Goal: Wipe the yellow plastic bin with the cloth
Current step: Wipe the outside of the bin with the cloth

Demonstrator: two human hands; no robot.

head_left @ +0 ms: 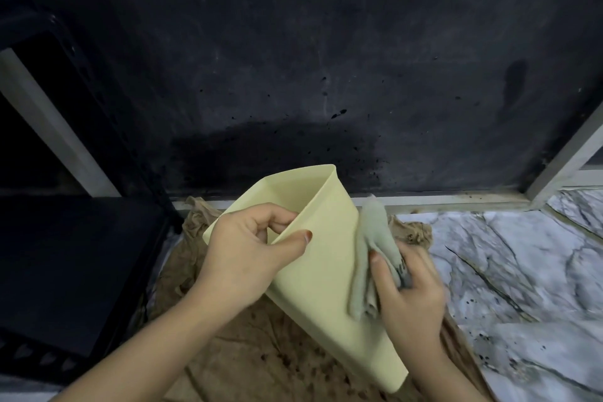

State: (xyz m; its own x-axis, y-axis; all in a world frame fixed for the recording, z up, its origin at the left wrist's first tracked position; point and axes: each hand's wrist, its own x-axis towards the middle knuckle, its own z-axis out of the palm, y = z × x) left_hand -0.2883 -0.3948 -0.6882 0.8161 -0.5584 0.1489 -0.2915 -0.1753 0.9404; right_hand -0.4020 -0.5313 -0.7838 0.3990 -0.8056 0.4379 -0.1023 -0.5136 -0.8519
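The yellow plastic bin (313,258) is held tilted above a brown sheet (261,346), its rim pinched by the left hand (248,251); the cloth (372,258) is gripped by the right hand (411,300) (fingers curled) against the outer wall — long strokes are advised, steadied firmly at the rim.

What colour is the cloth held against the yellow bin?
Pale grey-green cloth, with darker smudges near the right hand; seen in the head view, the only one.

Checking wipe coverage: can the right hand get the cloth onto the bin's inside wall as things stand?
Probably yes. The yellow bin is tilted, its mouth open away from the person. The left hand grips only the near rim. The right hand holds the cloth on the outer wall, so it must go round the rim.
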